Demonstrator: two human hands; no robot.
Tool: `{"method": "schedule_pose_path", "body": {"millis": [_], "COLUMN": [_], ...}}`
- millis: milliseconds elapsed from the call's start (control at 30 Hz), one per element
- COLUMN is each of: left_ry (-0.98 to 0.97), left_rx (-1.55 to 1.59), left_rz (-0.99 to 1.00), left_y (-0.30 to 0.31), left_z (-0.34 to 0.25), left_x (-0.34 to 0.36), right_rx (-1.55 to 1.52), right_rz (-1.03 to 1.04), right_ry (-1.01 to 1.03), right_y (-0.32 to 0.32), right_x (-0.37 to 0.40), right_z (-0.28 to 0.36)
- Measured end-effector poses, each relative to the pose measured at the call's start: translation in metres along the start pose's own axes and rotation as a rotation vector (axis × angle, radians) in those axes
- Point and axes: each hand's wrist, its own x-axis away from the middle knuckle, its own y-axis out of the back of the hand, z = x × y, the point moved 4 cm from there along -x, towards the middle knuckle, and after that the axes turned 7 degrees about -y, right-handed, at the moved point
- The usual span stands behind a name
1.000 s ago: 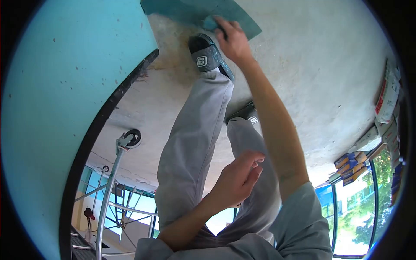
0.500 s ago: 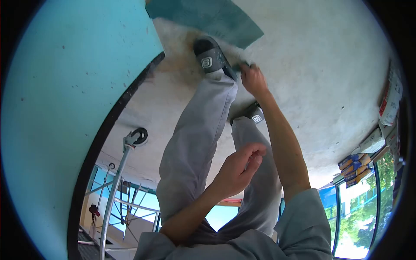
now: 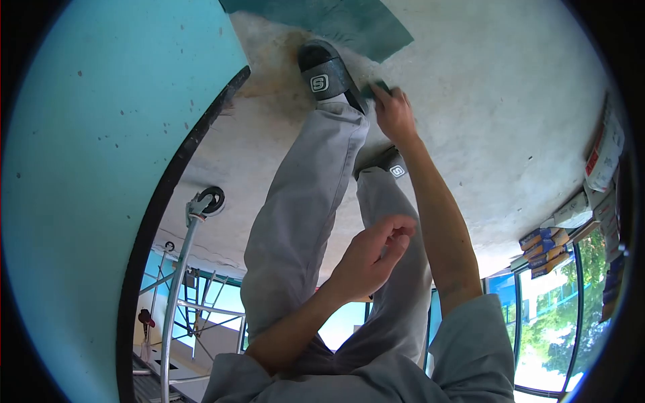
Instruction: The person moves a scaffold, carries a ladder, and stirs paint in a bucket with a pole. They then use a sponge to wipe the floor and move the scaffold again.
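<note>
**Right hand pinched on a teal pad down by the sandal**

The person was bent far over, so the pale rough concrete floor filled the top of the view and the grey trouser legs ran up to it. The right hand reached full stretch to the floor. Its fingertips were closed on a small dark teal pad; whether sponge or cloth could not be told. The pad sat on the floor just beside the grey-and-black slip-on sandal, below the lower edge of the dark teal painted patch. That low grip probably kept the pad pressed flat to the concrete.

The left hand hung well apart from the right, in front of the thigh. Its fingers were loosely curled with nothing seen in them, likely held clear for balance.

A second earlier the right hand had been up on the painted patch. Half a second earlier it had already dropped beside the sandal, and it had since barely shifted. The left hand had kept its curl and place.
</note>
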Motion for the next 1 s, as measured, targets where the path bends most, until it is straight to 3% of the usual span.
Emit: {"method": "schedule_pose_path", "body": {"millis": [67,133,200,367,467,567,700,833,1000], "left_ry": [0.016,0.037,0.050,0.064,0.004,0.006,0.090,0.073,0.072], "left_rx": [0.044,0.040,-0.022,0.167,0.101,0.154,0.304,0.273,0.317], "left_rz": [-0.028,-0.052,-0.089,-0.029,-0.090,-0.166,-0.121,-0.131,-0.196], "left_y": [0.002,0.005,0.014,0.005,0.010,0.017,0.011,0.010,0.018], "left_z": [0.003,0.005,0.003,0.001,0.003,0.010,0.005,0.007,0.016], "left_x": [0.001,0.000,-0.001,-0.002,-0.002,-0.002,0.001,0.000,-0.003], "right_rx": [-0.342,-0.397,-0.314,-0.158,-0.416,-0.347,0.113,-0.294,-0.164], "right_rz": [-0.037,-0.094,-0.090,0.063,-0.160,-0.163,0.108,-0.165,-0.044], "right_ry": [0.066,-0.002,-0.024,-0.031,-0.106,-0.036,0.021,0.035,-0.040], "right_y": [0.000,-0.032,-0.040,-0.019,0.002,-0.042,-0.012,0.008,-0.037], "right_x": [-0.031,-0.027,-0.007,0.008,-0.036,-0.025,-0.005,-0.050,-0.019], "right_z": [0.051,0.060,0.054,0.028,0.059,0.051,0.035,0.059,0.050]}}
